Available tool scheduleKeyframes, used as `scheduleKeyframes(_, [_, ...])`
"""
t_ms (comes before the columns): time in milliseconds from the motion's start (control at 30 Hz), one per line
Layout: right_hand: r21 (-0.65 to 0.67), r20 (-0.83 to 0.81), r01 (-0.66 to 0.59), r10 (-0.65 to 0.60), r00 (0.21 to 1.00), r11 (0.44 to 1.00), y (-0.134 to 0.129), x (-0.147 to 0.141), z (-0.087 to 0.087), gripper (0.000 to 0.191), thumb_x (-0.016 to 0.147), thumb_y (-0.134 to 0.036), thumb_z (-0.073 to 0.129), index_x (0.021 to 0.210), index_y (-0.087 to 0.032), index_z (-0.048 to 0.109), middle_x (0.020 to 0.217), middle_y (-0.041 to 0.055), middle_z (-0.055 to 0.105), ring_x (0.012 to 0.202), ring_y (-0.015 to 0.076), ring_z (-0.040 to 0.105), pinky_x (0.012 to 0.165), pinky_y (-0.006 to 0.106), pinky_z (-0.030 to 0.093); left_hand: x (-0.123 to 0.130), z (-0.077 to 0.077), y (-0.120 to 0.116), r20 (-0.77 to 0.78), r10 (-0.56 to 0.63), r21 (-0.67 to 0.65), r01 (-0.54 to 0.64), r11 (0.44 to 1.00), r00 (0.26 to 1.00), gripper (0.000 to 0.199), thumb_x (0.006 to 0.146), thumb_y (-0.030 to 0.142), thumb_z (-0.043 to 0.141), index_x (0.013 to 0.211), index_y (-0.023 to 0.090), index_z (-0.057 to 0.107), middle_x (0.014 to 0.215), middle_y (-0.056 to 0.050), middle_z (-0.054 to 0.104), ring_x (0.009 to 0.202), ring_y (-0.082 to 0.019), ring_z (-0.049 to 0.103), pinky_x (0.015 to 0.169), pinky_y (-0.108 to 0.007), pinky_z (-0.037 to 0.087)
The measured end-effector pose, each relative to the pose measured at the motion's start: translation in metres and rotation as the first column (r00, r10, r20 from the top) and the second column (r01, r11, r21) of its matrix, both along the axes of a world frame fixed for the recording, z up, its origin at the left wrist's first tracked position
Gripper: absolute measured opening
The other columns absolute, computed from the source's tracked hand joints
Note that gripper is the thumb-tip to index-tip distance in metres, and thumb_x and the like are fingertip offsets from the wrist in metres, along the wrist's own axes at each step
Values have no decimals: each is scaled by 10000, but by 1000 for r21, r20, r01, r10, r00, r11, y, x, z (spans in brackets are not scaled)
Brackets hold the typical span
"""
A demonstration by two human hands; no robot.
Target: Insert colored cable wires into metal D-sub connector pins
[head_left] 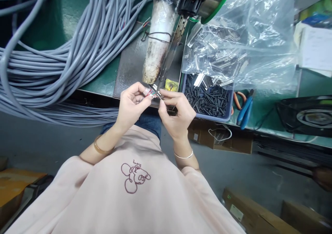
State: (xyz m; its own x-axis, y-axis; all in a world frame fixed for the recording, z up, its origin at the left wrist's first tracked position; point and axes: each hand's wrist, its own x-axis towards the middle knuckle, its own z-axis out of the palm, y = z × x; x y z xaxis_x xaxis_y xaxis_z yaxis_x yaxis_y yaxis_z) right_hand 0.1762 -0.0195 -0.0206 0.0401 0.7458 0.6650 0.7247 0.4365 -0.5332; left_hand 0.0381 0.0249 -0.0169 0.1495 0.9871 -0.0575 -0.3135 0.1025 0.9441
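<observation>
In the head view my left hand (133, 104) is closed in a pinch on thin coloured wires (149, 92), red and green among them, at the bench's front edge. My right hand (177, 111) pinches a small metal-and-black multi-pin connector (158, 94) close beside the wire ends. The fingertips of both hands nearly meet, and they partly hide the wires and connector. Just above them hangs the tip of a white plastic-wrapped nozzle (151, 74), with a perforated metal rod (178, 33) alongside. A yellow sponge (171, 85) lies right of the fingertips.
Bundles of grey cable (85, 47) cover the left bench and hang over its edge. A blue bin (228, 114) holds short black tubes, under a clear plastic bag (259, 43) of connectors. Blue-handled pliers (245, 113) and a black fan (308, 116) stand right. Cardboard boxes (254, 209) sit below.
</observation>
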Motion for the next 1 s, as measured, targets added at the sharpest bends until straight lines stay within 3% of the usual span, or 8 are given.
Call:
scheduleKeyframes(167, [15,-21,-23,24,999,1000,2,0,3,179,887,-87,681,830,-232,593,1011,35,803,889,148,768,760,278,613,-3,5,0,-27,29,-11,-30,999,999,171,649,151,773,643,167,603,631,46,622,418,1,417,382,-132,334])
scheduleKeyframes(333, [-103,-148,-62,46,988,993,-1,2,4,153,912,-113,658,833,-229,596,949,13,797,869,146,769,727,274,616,-9,4,1,-8,-94,-182,91,979,996,202,615,227,827,626,161,636,527,36,611,355,-20,428,343,-147,306])
scheduleKeyframes(467, [-129,-218,-15,-14,976,992,-7,3,9,151,921,-139,664,821,-233,601,897,-10,786,758,128,738,604,250,574,-10,4,-2,-8,-126,-209,122,970,992,187,592,222,846,636,153,677,560,21,649,380,-22,470,363,-137,351])
scheduleKeyframes(700, [-182,-79,-51,37,996,982,-13,1,23,189,901,-117,702,781,-222,602,842,-35,753,668,83,649,537,212,476,-9,4,-11,-2,-158,-161,156,975,987,211,612,230,876,658,147,688,628,4,681,453,-41,536,408,-134,436])
scheduleKeyframes(867, [-17,-186,43,-45,982,999,-13,-3,11,165,907,-109,686,828,-228,605,808,-36,703,675,103,661,526,221,508,-8,4,-12,49,-159,-146,165,975,986,247,637,252,885,674,151,663,618,18,662,440,-19,482,407,-128,387])
scheduleKeyframes(1000, [113,-142,166,-150,978,980,-15,2,5,126,918,-130,686,885,-240,633,828,-25,733,803,149,743,691,291,608,-8,4,-10,54,-108,-145,115,983,993,294,637,261,892,662,158,618,636,19,662,435,-11,448,402,-139,343])
